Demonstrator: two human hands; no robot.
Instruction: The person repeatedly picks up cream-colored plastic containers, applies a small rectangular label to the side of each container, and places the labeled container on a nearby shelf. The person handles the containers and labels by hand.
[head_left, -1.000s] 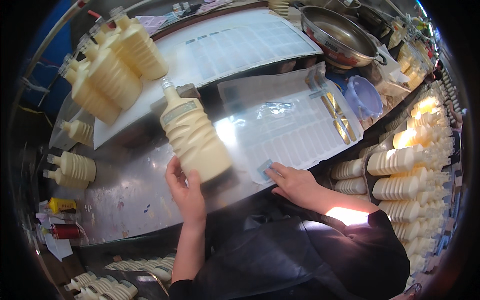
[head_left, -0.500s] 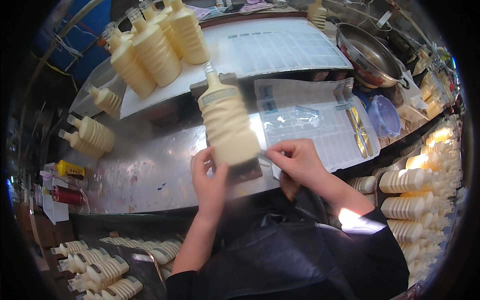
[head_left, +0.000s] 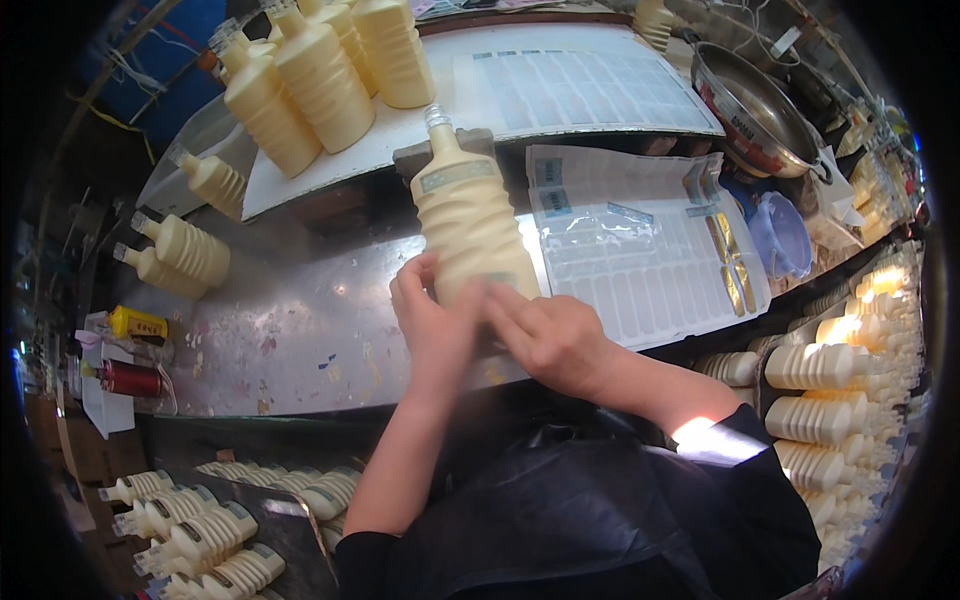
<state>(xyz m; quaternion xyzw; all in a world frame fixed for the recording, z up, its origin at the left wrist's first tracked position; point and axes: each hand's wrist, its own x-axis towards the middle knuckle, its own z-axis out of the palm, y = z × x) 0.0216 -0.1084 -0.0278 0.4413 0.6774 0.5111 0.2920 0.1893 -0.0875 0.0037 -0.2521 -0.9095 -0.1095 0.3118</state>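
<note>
Cream bottle (head_left: 465,225) lies in front of me over the middle of the metal table (head_left: 300,360), its ribbed face up and its clear neck (head_left: 437,117) toward the far side. A grey block (head_left: 412,160) shows behind its shoulder, where a bluish-grey band (head_left: 457,177) crosses the front. A second bluish patch (head_left: 508,280) sits near the bottom end, close to my fingertips.

My left hand (head_left: 437,312) is at the bottle's near left corner, its fingers bent along the side and its thumb apart from them over the front; I cannot tell how firmly it grips. My right hand (head_left: 550,342) reaches in from the right with its fingers close together, their tips meeting my left thumb over the bottle. The tips are blurred, so I cannot tell whether they pinch anything.

Just right of the bottle lies a pale sheet (head_left: 625,312) bearing gold strips (head_left: 732,265), with a purple basin (head_left: 780,235) beyond its right edge. On the far left, several upright bottles (head_left: 325,90) stand on a white board (head_left: 450,75). More bottles (head_left: 815,367) lie stacked to my right.
</note>
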